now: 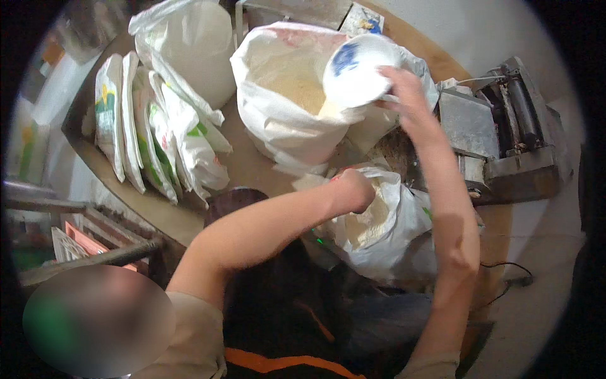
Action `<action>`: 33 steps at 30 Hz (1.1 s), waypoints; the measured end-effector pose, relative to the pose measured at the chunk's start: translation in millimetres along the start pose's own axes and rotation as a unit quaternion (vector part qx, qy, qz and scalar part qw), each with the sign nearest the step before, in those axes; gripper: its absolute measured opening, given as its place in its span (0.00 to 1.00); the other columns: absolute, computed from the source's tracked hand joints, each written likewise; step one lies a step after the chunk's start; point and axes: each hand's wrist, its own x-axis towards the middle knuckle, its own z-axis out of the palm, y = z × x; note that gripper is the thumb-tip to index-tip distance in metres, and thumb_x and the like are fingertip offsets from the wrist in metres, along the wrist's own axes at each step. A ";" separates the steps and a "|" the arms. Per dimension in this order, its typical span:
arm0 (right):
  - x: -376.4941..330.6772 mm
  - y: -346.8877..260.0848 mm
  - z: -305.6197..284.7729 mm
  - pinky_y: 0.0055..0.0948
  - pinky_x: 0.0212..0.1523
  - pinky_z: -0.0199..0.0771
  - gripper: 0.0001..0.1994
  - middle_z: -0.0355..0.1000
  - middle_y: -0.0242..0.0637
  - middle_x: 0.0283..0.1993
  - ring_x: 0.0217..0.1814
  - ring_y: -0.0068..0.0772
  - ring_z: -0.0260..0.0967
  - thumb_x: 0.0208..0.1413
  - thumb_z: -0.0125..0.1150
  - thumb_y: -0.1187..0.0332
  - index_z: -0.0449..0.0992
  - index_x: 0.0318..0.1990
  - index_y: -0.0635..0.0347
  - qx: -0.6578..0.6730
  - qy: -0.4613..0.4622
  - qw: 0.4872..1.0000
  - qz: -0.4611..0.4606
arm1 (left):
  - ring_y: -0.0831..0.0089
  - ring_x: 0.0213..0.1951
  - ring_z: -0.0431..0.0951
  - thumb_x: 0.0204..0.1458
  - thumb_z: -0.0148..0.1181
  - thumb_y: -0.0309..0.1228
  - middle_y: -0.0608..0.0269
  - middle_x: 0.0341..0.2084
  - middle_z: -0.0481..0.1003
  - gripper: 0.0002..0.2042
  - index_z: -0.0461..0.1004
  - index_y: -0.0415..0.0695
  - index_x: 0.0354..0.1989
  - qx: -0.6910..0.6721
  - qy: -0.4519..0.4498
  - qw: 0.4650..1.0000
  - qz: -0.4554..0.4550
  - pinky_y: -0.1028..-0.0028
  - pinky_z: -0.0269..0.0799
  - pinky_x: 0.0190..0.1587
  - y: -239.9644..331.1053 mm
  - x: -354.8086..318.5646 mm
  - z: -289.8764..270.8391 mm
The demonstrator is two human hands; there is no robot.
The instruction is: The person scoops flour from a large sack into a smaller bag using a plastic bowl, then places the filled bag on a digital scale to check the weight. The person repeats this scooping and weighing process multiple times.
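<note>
My right hand (405, 95) grips the rim of a white bowl (366, 79) with a blue pattern. The bowl is tilted at the right side of a large white sack (278, 132), which stands open with pale yellowish powder or meal (284, 79) inside. Nearer to me, my left hand (355, 189) is closed at the rim of a smaller white plastic bag (398, 227). Pale powder (367, 221) shows in that bag. Its fingers are partly hidden by the back of the hand, but it appears to hold the bag's edge.
Several folded white and green printed bags (151, 126) stand in a row at the left, beside a full translucent white bag (202, 50). On the right sits a dark metal machine with rollers (521, 123). A crate or rack (95, 243) stands at the lower left.
</note>
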 end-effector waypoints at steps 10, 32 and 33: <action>-15.1 66.2 -1.4 0.36 0.26 0.58 0.09 0.59 0.43 0.17 0.21 0.34 0.54 0.39 0.58 0.75 0.62 0.21 0.67 -0.306 0.201 0.902 -0.231 | 0.56 0.37 0.81 0.43 0.57 0.31 0.53 0.32 0.80 0.10 0.81 0.43 0.33 -0.006 -0.045 0.999 -0.013 0.58 0.76 0.36 -18.4 -7.8 -9.4; -284.4 298.2 12.2 0.37 0.57 0.66 0.27 0.70 0.48 0.55 0.58 0.41 0.67 0.55 0.63 0.61 0.66 0.58 0.69 0.003 0.456 0.870 0.186 | 0.51 0.56 0.68 0.48 0.59 0.43 0.45 0.48 0.71 0.28 0.66 0.42 0.56 -0.252 0.209 0.941 -0.082 0.54 0.63 0.58 -17.2 203.7 33.7; -291.1 303.2 21.5 0.38 0.58 0.66 0.27 0.70 0.47 0.55 0.58 0.41 0.67 0.55 0.64 0.61 0.66 0.58 0.67 0.107 0.433 0.864 0.233 | 0.51 0.57 0.68 0.47 0.59 0.41 0.45 0.51 0.69 0.28 0.64 0.42 0.57 -0.164 0.186 0.962 -0.112 0.54 0.63 0.59 -8.5 201.0 40.0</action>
